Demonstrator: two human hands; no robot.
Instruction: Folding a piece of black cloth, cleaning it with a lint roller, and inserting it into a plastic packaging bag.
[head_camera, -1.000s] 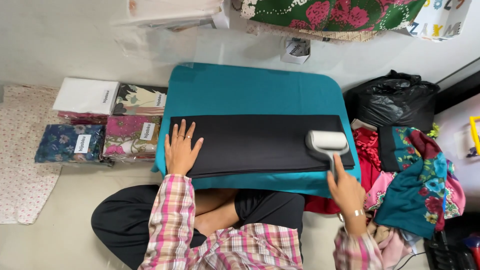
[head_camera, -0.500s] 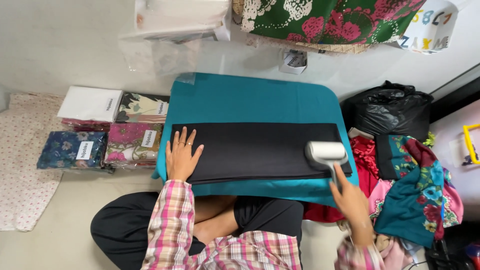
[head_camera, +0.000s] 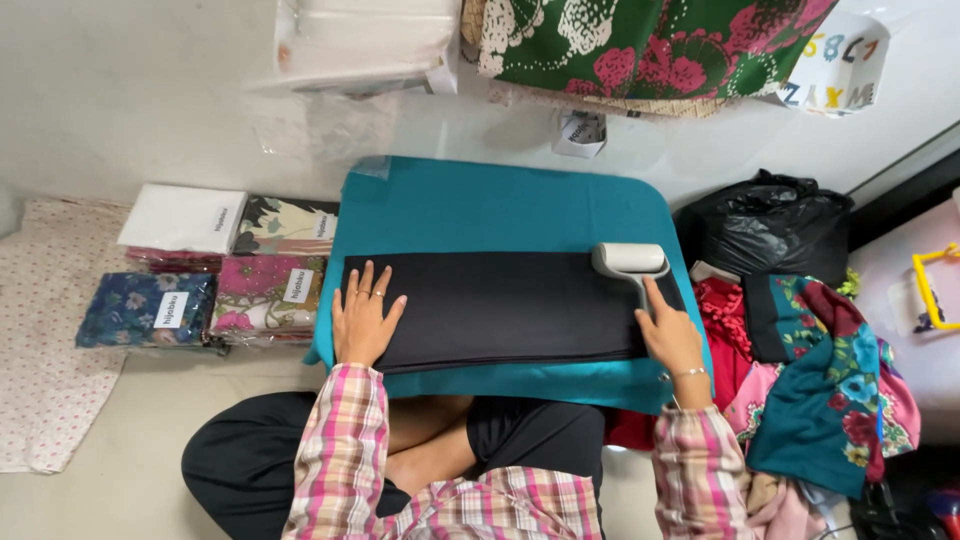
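Compared with a second ago, the lint roller (head_camera: 630, 260) is sitting higher on the black cloth (head_camera: 500, 310): it was lying near the cloth's near right corner, and now its white drum is lying at the far right edge, half over the teal board (head_camera: 480, 200). The right hand (head_camera: 672, 335) has followed it up and is wrapping its fingers around the roller's handle, index finger stretched along the stem. The left hand (head_camera: 362, 318) is staying where it was, pressing flat and open on the cloth's left end, fingers spread, grasping nothing.

The black cloth is lying lengthwise across the board, its left end just short of the board's left edge and its right end reaching close to the right edge. Beyond the cloth, a broad strip of bare teal is showing toward the wall; on the near side only a narrow teal band is left before the person's lap. Left of the board, the stacks of folded fabric packs (head_camera: 215, 270) are sitting just beside its edge. Right of the board, the black plastic bag (head_camera: 770, 225) and the heap of coloured clothes (head_camera: 810, 400) are crowding up against it, touching or nearly so.
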